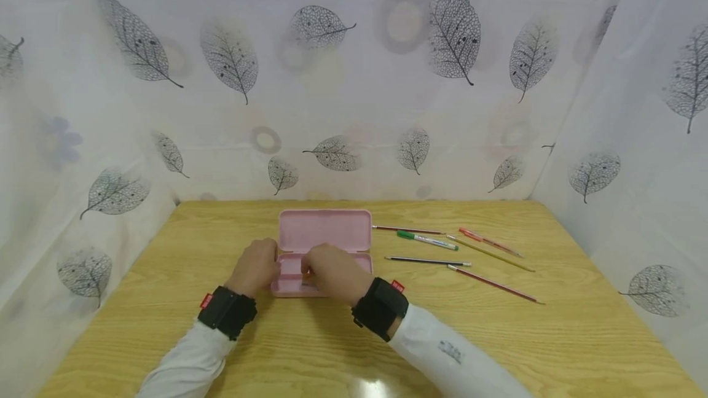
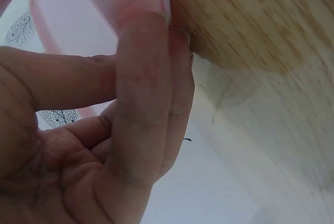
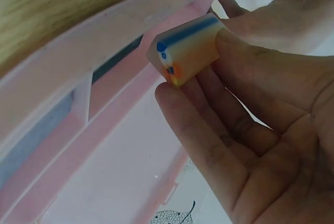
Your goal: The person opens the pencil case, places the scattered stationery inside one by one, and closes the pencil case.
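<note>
Pink plastic case (image 1: pixel 325 230), oblong, rounded at corners, open on wood-grained desk (image 1: pixel 298 349); left end in grip of left hand (image 1: pixel 254 267). Just over case, striped, blocky eraser (image 3: pixel 188 49) pinched in right hand (image 1: pixel 335 273).

The left hand (image 1: pixel 253 268) and right hand (image 1: pixel 334 272) were bare. The left sleeve (image 1: pixel 185 358) and right sleeve (image 1: pixel 472 370) were white, the latter bearing a small dark print (image 1: pixel 450 351), illegible. Boxy black wristbands (image 1: pixel 380 308) each carried a red tab (image 1: pixel 397 287).
</note>
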Demonstrator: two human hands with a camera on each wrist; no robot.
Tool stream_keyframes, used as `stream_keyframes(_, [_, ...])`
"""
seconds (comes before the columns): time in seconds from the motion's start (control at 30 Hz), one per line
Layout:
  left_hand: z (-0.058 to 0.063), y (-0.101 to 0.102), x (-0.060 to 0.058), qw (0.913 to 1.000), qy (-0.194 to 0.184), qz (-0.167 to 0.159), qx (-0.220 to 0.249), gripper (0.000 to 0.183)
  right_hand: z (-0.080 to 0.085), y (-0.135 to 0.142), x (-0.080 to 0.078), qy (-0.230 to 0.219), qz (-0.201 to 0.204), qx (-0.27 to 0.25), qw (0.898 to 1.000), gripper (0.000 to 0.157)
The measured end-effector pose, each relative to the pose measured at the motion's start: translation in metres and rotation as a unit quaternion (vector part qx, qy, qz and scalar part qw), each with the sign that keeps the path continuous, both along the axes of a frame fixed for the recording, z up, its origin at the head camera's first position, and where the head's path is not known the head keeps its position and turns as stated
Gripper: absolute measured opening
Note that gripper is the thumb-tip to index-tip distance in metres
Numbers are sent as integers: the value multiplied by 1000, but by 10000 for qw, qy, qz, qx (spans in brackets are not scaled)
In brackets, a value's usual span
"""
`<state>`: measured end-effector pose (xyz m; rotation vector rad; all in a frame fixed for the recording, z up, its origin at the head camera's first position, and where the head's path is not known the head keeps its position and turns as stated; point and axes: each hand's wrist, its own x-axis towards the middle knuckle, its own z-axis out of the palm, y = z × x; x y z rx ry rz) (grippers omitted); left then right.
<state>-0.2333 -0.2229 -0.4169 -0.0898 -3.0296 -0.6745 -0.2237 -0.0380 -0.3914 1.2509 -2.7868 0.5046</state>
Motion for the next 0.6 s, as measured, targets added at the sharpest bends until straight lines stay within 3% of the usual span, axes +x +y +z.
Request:
stream_keyframes(0.33, [-1,-1,-1,10000,18,-14,-15,10,-3,-14,2,138,98,130,9998,5])
stream_keyframes(0.6, [0,1,-2,9992,-307,168,182,6,-5,-20,3,186,116,121,9997,8])
